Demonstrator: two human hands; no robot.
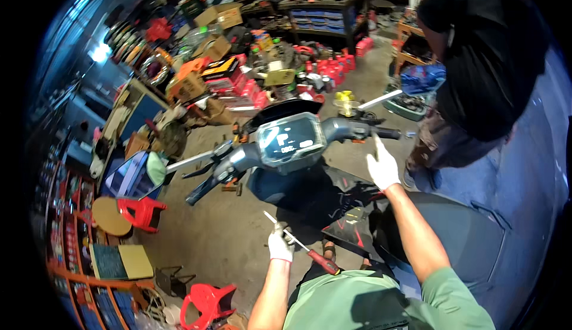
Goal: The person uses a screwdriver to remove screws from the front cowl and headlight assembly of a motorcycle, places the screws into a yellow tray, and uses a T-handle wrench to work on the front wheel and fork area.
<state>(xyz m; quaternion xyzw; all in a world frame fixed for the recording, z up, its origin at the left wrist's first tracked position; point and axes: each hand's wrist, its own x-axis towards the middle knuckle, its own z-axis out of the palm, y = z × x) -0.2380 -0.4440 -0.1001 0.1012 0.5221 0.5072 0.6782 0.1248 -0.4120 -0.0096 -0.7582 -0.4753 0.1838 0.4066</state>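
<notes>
In front of me stands a scooter with a lit display (289, 140) in the middle of its handlebar. My left hand (280, 243), in a white glove, is closed round the shaft of a screwdriver (323, 262). Its red handle points toward my body and its tip points up and left. Just below the scooter's right handlebar grip (387, 134) is my right hand (382, 169), also gloved, with the index finger stretched toward the grip; whether it touches I cannot tell. The left handlebar grip (201, 191) has no hand on it.
Beside the scooter's right mirror (423, 79) stands a person in black (485, 62). The seat (438, 234) is at my right. Red stools (205, 306) and shelves (71, 228) line the left; boxes (229, 79) and parts are piled ahead.
</notes>
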